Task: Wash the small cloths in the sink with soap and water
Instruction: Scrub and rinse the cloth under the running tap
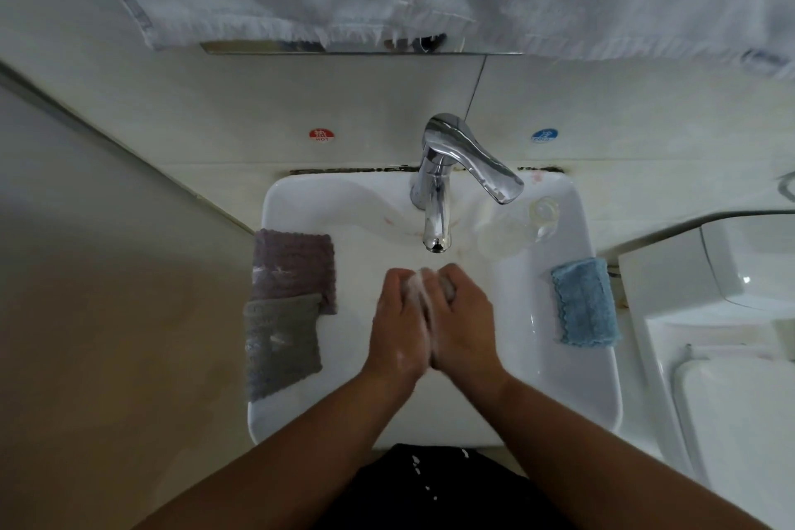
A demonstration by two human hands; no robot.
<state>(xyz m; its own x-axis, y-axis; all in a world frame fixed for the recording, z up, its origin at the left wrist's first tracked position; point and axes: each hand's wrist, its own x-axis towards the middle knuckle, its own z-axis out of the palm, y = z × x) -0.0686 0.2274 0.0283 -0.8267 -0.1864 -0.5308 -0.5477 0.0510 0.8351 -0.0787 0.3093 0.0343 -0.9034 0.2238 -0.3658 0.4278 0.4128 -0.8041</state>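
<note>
**Soapy cloth (447, 290) gripped in both hands**

On the left rim of the sink (301, 202) lie 2 cloths: a purple cloth (294, 258) and a grey cloth (281, 346) overlapping its near edge. Below the faucet (436, 202), the left hand (398, 331) and right hand (466, 323) press together over the basin, fingers curled round the soapy cloth. A blue cloth (587, 301) rests on the right rim.

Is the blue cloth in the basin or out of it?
Out: the blue cloth lies on the sink's right rim, beside the basin.
</note>
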